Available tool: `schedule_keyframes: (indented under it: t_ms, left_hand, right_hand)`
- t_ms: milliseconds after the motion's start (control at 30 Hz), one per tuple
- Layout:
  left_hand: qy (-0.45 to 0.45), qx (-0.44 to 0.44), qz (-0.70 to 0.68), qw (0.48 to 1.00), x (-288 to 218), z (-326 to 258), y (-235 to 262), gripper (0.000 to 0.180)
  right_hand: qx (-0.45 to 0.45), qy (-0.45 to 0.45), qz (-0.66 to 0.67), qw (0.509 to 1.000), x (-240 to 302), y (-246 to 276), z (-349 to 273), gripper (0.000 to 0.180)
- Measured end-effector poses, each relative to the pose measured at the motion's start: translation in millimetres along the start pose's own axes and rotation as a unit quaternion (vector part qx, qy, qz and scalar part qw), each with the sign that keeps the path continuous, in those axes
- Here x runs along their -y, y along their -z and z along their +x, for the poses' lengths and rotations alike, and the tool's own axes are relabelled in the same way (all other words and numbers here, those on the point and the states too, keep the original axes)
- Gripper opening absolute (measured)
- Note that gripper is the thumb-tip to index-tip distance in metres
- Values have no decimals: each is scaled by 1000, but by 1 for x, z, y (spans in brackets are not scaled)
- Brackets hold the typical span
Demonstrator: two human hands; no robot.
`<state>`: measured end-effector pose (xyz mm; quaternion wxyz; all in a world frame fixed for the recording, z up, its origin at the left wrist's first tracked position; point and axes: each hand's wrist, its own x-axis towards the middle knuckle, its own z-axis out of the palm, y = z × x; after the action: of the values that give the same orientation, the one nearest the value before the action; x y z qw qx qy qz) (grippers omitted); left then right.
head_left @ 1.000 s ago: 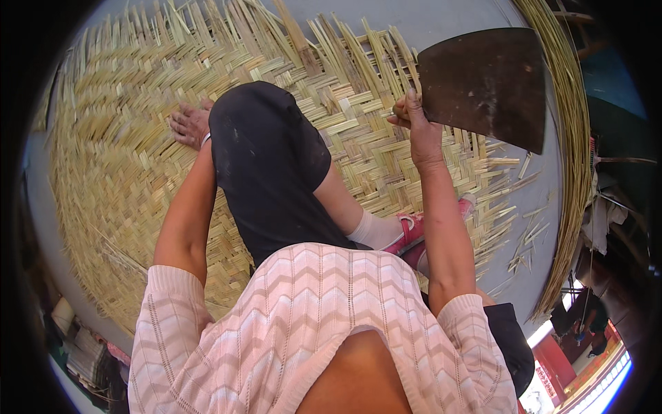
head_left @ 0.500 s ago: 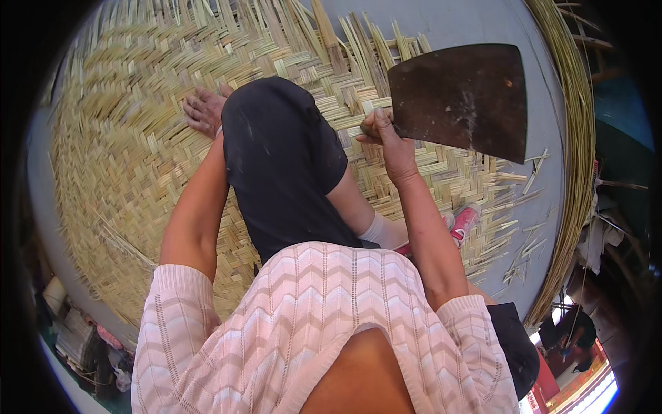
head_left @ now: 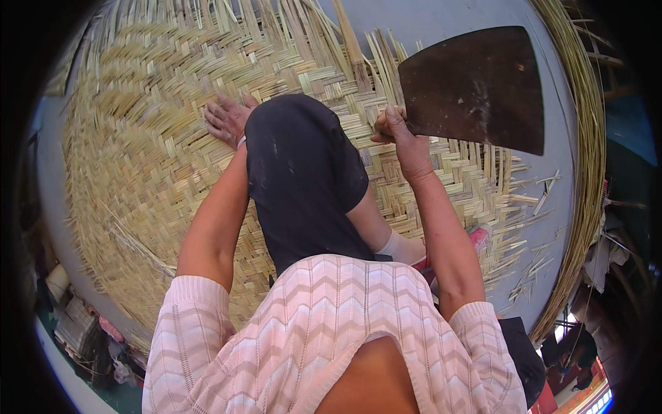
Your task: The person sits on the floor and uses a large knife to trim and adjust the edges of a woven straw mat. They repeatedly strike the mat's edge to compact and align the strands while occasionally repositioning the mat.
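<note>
the left hand [head_left: 231,121] lies spread on the woven mat [head_left: 155,172], beside the bent knee [head_left: 293,131]. the right hand [head_left: 408,143] grips a wide dark blade [head_left: 476,90] by its narrow end; the blade extends rightward from that hand, with bundled straw [head_left: 590,152] farther right.

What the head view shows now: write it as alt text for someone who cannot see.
A person's right hand grips a broad dark blade, while the left hand lies on a woven mat beside a dark-trousered knee. A long bundle of thin stalks curves along the right.
</note>
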<state>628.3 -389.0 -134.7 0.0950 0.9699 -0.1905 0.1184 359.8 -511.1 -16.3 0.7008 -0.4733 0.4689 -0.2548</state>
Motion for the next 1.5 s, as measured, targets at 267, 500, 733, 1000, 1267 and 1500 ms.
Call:
schedule_keyframes:
  t_ms: [267, 500, 733, 1000, 1267, 1500]
  left_hand:
    - [-13, -12, 28, 999, 2, -2, -3, 65]
    - [-7, -3, 14, 1000, 0, 0, 5, 71]
    - [6, 16, 12, 1000, 6, -4, -6, 70]
    - [16, 54, 8, 998, 13, 31, -17, 74]
    - [7, 113, 6, 994, -16, 89, 26, 75]
    - [-312, 267, -445, 796, -277, 37, 98, 43]
  right_hand:
    - [62, -9, -39, 997, -10, -24, 3, 22]
    - [51, -40, -37, 997, -19, 7, 8, 21]
    - [24, 12, -287, 958, 112, 91, 5, 33]
    - [63, 13, -810, 583, 229, 225, -110, 26]
    - [10, -113, -829, 547, 178, 319, -252, 32]
    - [-17, -168, -721, 672, 104, 343, -232, 34]
